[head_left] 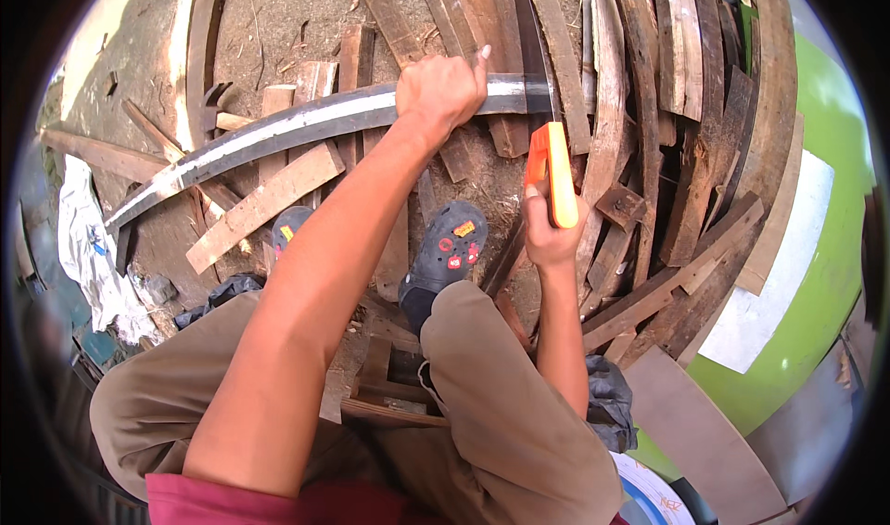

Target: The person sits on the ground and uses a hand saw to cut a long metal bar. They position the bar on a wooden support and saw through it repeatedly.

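Sawing a long curved plank (278, 131) – dark with a pale stripe – lying across the scrap wood pile (640, 108) on the ground, far of the knees. Handsaw (542, 89) blade set across the plank near its right end, just right of the left hand (440, 89); depth of cut hidden behind the blade, so cannot tell how far through – not yet parted, by the look. Left grip closed over the plank, pinning it. Right hand (547, 233) wrapped tight on the orange saw handle (556, 172).
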Action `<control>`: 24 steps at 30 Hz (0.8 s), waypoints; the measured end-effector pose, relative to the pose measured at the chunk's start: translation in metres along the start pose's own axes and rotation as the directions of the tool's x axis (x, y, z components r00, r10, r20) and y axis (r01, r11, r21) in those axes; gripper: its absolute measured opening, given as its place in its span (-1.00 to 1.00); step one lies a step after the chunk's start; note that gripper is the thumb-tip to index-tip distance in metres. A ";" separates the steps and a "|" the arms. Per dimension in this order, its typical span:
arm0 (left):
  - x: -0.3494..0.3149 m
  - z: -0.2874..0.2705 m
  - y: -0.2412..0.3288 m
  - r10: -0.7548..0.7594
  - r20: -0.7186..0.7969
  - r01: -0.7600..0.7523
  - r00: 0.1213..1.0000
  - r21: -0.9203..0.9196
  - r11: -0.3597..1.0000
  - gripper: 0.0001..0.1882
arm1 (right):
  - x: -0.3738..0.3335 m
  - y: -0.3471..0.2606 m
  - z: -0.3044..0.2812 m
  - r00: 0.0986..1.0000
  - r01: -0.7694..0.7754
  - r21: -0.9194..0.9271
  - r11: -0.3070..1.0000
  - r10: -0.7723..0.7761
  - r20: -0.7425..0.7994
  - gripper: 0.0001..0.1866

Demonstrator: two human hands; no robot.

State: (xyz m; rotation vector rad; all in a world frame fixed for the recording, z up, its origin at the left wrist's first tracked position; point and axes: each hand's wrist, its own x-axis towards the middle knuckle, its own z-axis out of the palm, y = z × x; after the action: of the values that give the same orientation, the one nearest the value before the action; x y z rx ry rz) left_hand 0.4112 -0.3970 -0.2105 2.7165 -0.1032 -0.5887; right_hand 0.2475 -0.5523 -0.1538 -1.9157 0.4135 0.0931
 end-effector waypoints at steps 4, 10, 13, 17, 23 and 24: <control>0.002 -0.002 -0.012 -0.045 -0.013 0.045 0.999 -0.026 0.999 -0.20 | -0.093 0.039 -0.020 0.979 0.203 -0.069 0.977 -0.203 0.008 -0.86; 0.016 -0.009 -0.007 -0.082 -0.029 0.081 0.996 -0.025 0.996 -0.17 | -0.111 0.071 -0.026 0.993 0.094 0.104 0.990 -0.085 -0.085 -0.86; 0.019 -0.011 -0.001 -0.035 -0.009 0.035 0.999 -0.012 0.999 -0.17 | 0.007 0.009 -0.011 0.995 -0.100 0.237 0.966 0.103 0.003 -0.66; 0.026 -0.007 0.000 -0.017 -0.018 0.017 1.000 0.001 1.000 -0.16 | 0.011 0.023 -0.007 0.990 0.139 -0.051 0.989 -0.140 -0.007 -0.73; 0.020 -0.010 0.002 -0.012 -0.084 0.011 0.996 -0.010 1.000 -0.20 | 0.002 0.041 -0.002 0.964 0.238 -0.016 0.971 -0.238 -0.121 -0.70; 0.016 -0.006 -0.002 0.012 -0.096 -0.014 0.995 -0.019 1.000 -0.21 | 0.001 0.035 0.000 0.969 0.220 -0.010 0.976 -0.219 -0.112 -0.72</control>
State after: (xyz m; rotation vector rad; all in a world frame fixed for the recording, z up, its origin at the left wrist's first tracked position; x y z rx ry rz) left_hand 0.4284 -0.3958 -0.2121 2.7180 -0.0899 -0.4520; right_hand 0.2366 -0.5637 -0.1852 -1.9574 0.2736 -0.1618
